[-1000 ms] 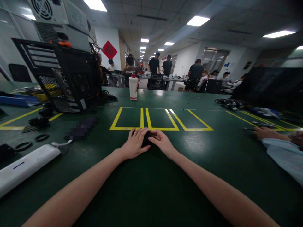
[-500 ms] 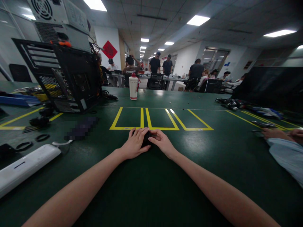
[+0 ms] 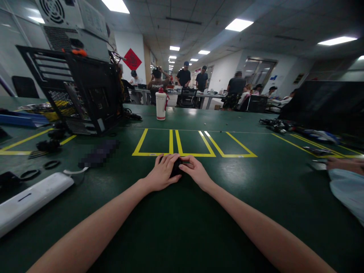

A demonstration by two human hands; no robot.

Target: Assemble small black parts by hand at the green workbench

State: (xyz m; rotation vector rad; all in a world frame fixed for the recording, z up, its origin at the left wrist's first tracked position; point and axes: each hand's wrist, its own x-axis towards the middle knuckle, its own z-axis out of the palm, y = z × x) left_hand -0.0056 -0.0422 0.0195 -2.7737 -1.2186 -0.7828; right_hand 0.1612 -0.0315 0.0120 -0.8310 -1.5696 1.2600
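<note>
Between my hands, on the green tabletop (image 3: 182,220), lies a small rounded black object (image 3: 176,167); its kind is mostly hidden by my fingers. My left hand (image 3: 164,172) is wrapped over its left side and top, thumb along the near edge. From the right, my right hand (image 3: 196,170) grips its side with bent fingers and thumb. Just beyond both hands, yellow tape outlines (image 3: 196,155) mark the table.
A black computer case (image 3: 93,91) with power supplies (image 3: 76,22) on top stands left. A white bottle (image 3: 160,106) is behind the tape. A white power strip (image 3: 36,201) lies near left. At right, a co-worker's hand (image 3: 344,164) is beside metal tools (image 3: 317,151).
My hands stay nearly still on the black object. At the right edge, the co-worker's hand and sleeve have shifted a little to the right.
</note>
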